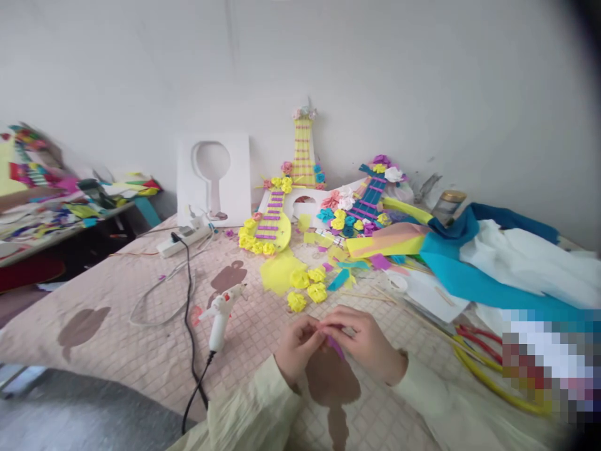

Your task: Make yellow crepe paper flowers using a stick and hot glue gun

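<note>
Close together above the front of the table, my left hand (299, 346) and my right hand (364, 341) pinch a small strip of purple crepe paper (335, 346) between their fingertips. Most of the strip is hidden by the fingers; its loose end hangs below them. Just beyond my hands lie several yellow paper flowers (307, 287) and a flat yellow paper sheet (282, 270). To the left, a white glue gun (220, 321) stands on the table, its nozzle pointing up and right, with a black cord running from its base.
Guitar-shaped pieces with paper flowers, one yellow (275, 228) and one blue (369, 203), lean at the back beside a white cut-out board (237, 178). A power strip (184, 241) sits left. Blue crepe paper (457, 275), a jar (449, 205) and red-and-yellow-handled tools (488, 376) lie right.
</note>
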Motion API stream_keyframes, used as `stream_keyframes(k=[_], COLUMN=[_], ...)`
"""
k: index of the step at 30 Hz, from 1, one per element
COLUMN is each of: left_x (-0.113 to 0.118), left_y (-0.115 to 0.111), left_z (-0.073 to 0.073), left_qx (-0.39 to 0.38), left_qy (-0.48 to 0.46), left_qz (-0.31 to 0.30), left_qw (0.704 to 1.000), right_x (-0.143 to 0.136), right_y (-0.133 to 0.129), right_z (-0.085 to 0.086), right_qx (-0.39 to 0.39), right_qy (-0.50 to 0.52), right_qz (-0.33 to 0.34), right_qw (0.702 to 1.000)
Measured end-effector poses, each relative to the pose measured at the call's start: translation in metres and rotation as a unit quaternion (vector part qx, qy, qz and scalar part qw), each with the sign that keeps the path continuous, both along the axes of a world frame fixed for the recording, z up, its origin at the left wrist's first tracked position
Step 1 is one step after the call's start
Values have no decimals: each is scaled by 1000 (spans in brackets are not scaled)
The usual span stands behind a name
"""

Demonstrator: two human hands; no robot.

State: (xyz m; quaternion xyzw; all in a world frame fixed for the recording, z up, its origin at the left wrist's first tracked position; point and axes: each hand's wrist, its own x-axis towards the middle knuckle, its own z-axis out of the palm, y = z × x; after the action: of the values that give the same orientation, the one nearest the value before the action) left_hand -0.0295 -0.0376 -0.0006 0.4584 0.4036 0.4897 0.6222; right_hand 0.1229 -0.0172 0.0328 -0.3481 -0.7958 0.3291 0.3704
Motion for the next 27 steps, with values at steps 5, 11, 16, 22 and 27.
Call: stream_keyframes(k=[5,11,16,22,27], left_x=[2,15,26,23,13], left_y=[4,-4,-14,-14,-16], left_z=[-8,-1,10,17,28], left_qx=[-39,-72,1,255,354], left_qy=[-49,-93,-38,258,392], left_qz=[56,73,77,165,175], left_qw=[996,990,996,917,831], right_x=[-2,5,12,14,14], right_y=[-6,-10,-8,-10,-14], right_z=[-11,-24,-15,-13,-11], right_qx=[27,99,-55,-279,-286], right_qy=[-22,22,109,204,261], right_qz=[1,-40,-87,-1,62], right_qw=[999,994,989,938,920])
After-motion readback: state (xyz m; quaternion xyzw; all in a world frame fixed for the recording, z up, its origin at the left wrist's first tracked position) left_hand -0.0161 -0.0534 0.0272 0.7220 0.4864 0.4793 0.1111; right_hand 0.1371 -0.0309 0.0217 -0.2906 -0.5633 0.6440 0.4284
